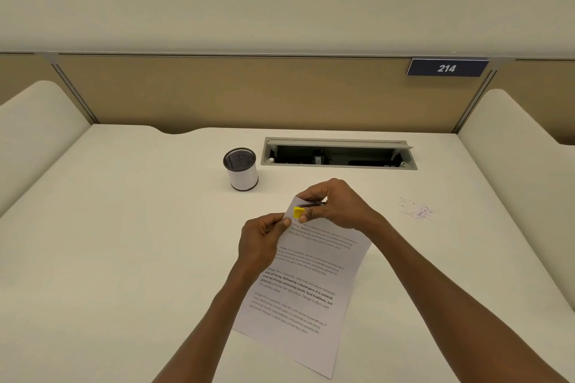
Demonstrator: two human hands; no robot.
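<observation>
Head view: clip may bite crooked or spring off the corner

My left hand (264,236) pinches the top-left edge of the printed sheet (305,289) btwn thumb and curled fingers. My right hand (336,205) pinches the yellow binder clip (299,212) at the sheet's top corner, fingers on its dark wire levers. That top end is lifted and curling; the bottom end lies on the desk (140,242), near me.

Risks as I judge them:
- Can't tell if the clip mouth is fully over the edge. If it sits shallow, it could pop off when I let go.
- The corner is bowed, so the clip could crease or fold it.
- If there's more than one page (can't tell), a loose left-hand hold lets them shift, so the clip catches the top one only.
- Levers slipping off my fingertips means a snap on skin.

The pen cup (241,168) stands well apart, so no knock risk.
</observation>
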